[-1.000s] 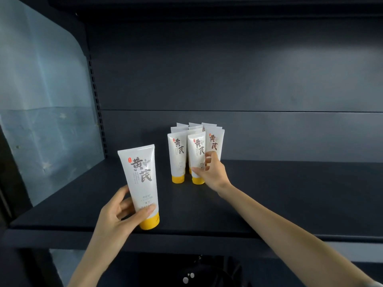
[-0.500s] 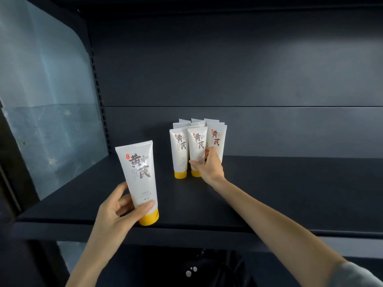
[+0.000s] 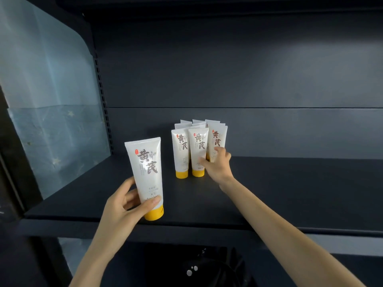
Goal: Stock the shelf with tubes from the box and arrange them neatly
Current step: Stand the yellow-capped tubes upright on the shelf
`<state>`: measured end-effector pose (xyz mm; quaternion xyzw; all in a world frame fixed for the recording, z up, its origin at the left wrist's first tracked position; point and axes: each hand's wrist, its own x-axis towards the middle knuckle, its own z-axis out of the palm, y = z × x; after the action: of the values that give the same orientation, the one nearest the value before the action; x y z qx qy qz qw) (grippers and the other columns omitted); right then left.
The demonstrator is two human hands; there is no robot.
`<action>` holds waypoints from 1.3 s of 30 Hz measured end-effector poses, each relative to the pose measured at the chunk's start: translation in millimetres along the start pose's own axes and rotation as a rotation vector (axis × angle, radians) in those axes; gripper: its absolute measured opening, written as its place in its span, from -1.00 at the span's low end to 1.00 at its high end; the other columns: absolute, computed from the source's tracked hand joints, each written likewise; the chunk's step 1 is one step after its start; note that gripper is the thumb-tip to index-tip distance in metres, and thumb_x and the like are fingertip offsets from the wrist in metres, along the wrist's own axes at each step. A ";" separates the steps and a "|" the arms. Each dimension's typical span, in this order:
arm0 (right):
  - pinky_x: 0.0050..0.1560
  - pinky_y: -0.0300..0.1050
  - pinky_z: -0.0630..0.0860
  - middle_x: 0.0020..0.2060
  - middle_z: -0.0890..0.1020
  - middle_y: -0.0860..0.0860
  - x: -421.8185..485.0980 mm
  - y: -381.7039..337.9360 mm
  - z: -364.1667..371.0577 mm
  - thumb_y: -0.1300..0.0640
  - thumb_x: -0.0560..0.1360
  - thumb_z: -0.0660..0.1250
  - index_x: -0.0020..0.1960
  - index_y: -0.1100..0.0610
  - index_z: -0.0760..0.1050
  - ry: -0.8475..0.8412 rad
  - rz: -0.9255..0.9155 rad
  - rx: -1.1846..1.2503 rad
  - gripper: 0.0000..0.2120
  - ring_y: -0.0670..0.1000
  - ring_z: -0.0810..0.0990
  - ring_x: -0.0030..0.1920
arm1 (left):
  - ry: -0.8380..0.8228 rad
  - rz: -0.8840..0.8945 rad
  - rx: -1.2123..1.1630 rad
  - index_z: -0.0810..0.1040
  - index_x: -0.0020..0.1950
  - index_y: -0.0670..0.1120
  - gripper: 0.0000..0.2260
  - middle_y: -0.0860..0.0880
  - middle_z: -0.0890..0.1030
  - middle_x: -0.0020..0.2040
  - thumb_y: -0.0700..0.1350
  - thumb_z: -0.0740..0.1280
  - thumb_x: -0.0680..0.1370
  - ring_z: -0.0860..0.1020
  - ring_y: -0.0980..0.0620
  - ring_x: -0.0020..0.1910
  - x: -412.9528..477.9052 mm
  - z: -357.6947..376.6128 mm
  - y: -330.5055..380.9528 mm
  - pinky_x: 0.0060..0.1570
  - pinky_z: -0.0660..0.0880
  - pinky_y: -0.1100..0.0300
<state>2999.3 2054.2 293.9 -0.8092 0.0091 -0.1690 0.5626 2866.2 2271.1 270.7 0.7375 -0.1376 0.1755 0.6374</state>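
Observation:
A white tube with a yellow cap [image 3: 146, 172] stands upright near the shelf's front edge, and my left hand [image 3: 126, 206] grips its lower part, thumb across the front. Several identical tubes [image 3: 182, 150] stand cap-down in a tight cluster at the middle of the dark shelf [image 3: 290, 189]. My right hand [image 3: 217, 164] reaches to the cluster's right front tube [image 3: 217, 139] and holds its lower part with curled fingers, the thumb next to the middle front tube [image 3: 198, 150]. That right tube's cap is hidden behind the hand.
The shelf has a dark back panel [image 3: 248, 69] and a translucent bluish side panel [image 3: 47, 100] on the left. Bare shelf board stretches to the right of the cluster. Below the shelf's front edge lies a dark object [image 3: 199, 268] with small white spots.
The view shifted slightly. My right hand stayed at the cluster's right front tube, nudging it in line. My left hand kept the front tube upright in nearly the same place.

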 end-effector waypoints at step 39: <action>-0.04 -0.12 0.57 -0.09 0.54 -0.16 6.7 8.1 -64.0 0.13 0.43 0.47 0.08 0.04 0.36 0.152 -0.196 0.086 -0.66 -0.12 0.56 -0.06 | -0.209 0.027 1.142 -0.04 0.56 0.09 -0.17 0.14 0.15 0.54 0.43 -0.23 0.35 0.09 0.18 0.50 3.9 28.7 -8.7 0.50 -0.03 0.05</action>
<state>2988.9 1991.7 308.1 -0.7663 -0.0347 -0.2843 0.5751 2875.9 2244.1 261.0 0.9761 -0.0928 0.1562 0.1192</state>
